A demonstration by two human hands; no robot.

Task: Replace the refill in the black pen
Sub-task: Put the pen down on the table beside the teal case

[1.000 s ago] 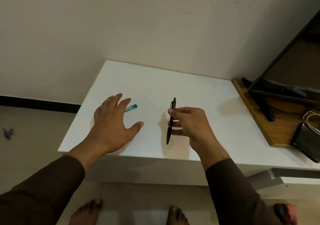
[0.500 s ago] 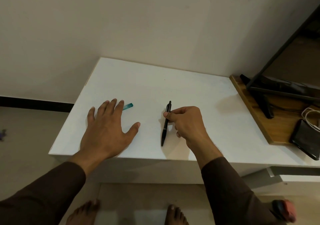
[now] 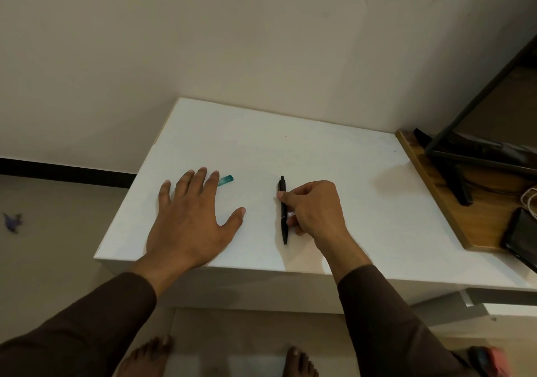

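The black pen (image 3: 283, 222) lies on the white table (image 3: 290, 149), its clicker end pointing away from me. My right hand (image 3: 315, 206) curls around its middle, thumb and fingers pinching the barrel against the tabletop. My left hand (image 3: 190, 216) lies flat on the table with fingers spread, to the left of the pen. A small teal object (image 3: 227, 180) pokes out from under the tips of my left fingers; most of it is hidden.
A wooden board (image 3: 453, 202) sits at the table's right side, carrying a black stand (image 3: 456, 173), a dark phone (image 3: 520, 237) and a white cable (image 3: 529, 199). The wall rises right behind the table. My bare feet stand on the floor below the near edge.
My right hand has lowered the black pen from above the table down onto its surface. My left hand has settled flat on the table over the teal object.
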